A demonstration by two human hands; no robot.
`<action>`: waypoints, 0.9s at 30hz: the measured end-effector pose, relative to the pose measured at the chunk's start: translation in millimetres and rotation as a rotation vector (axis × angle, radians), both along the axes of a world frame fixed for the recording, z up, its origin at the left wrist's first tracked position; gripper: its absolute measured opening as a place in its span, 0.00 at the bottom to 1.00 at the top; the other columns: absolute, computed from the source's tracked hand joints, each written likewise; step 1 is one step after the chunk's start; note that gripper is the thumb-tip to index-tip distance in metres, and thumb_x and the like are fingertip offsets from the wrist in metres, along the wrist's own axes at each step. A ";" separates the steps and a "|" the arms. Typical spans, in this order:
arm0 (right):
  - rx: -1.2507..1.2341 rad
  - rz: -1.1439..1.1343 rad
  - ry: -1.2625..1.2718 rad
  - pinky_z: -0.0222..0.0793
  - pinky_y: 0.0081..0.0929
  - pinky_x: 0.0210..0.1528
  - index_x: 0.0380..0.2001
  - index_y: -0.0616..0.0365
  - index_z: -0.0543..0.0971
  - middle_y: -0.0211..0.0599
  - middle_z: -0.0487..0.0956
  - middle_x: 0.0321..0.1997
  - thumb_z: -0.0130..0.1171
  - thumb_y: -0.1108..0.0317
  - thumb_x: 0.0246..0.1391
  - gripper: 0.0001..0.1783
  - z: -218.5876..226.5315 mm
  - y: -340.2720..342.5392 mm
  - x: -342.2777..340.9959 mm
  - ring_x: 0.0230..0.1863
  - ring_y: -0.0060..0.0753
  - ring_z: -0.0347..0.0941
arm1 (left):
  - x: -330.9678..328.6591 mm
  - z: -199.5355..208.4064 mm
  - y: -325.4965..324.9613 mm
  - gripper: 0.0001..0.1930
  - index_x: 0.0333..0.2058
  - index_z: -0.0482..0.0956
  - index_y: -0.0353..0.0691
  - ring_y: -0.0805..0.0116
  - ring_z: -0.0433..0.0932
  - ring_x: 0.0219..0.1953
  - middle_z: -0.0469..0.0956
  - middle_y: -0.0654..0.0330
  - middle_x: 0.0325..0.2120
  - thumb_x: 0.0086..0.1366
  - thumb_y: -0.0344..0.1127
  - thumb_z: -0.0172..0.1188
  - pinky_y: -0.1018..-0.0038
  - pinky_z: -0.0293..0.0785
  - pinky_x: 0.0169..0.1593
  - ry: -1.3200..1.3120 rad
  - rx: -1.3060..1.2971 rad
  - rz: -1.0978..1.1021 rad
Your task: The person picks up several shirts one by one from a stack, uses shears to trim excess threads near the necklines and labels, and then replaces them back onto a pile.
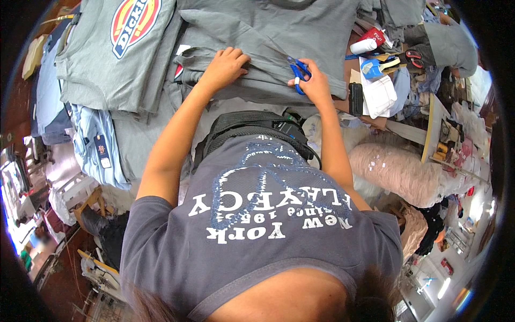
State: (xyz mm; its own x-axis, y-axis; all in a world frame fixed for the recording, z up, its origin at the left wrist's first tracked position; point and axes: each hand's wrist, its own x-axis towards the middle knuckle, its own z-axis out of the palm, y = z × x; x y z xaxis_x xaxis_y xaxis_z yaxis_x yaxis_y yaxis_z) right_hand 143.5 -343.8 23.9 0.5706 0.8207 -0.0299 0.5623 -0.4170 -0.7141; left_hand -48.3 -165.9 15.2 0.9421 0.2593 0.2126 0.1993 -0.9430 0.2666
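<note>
A grey T-shirt (311,40) is spread in front of me, its cloth creased and bunched near its left edge. My left hand (226,67) lies on that bunched part with curled fingers, closed on the cloth. In my right hand (314,83) is a pair of scissors (296,74) with blue handles. The fingers go around the handle loops, and the thin blades point up and left over the shirt. Whether the blades touch the cloth I cannot tell.
Left of the shirt lies another grey T-shirt (88,59) with a coloured print. Light blue garments (96,139) hang below it. At the right are white papers (380,95), a black case (355,99) and red-handled scissors (413,57). Another person's grey sleeve (450,45) is at far right.
</note>
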 end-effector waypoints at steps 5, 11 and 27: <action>-0.079 0.019 -0.081 0.65 0.29 0.29 0.40 0.51 0.70 0.40 0.74 0.27 0.66 0.63 0.29 0.28 2.2 -9.2 -1.8 0.26 0.36 0.70 | -0.5 -4.5 -1.6 0.14 0.34 0.71 0.41 0.58 0.68 0.38 0.70 0.58 0.31 0.47 0.37 0.59 0.67 0.65 0.39 0.001 -0.097 -0.014; 0.037 -0.103 -0.278 0.65 0.43 0.31 0.37 0.47 0.71 0.48 0.75 0.25 0.54 0.68 0.40 0.15 20.1 9.4 19.4 0.31 0.53 0.71 | -8.7 -6.6 2.6 0.13 0.27 0.72 0.37 0.53 0.72 0.27 0.73 0.52 0.22 0.45 0.37 0.60 0.63 0.67 0.33 0.076 -0.346 0.008; 0.592 0.499 -0.133 0.68 0.34 0.32 0.37 0.49 0.72 0.40 0.76 0.29 0.60 0.58 0.34 0.22 121.6 139.3 -67.6 0.29 0.43 0.74 | 21.4 3.1 -73.8 0.19 0.36 0.64 0.28 0.68 0.72 0.32 0.69 0.53 0.34 0.50 0.31 0.61 0.71 0.76 0.34 -0.057 -1.902 0.390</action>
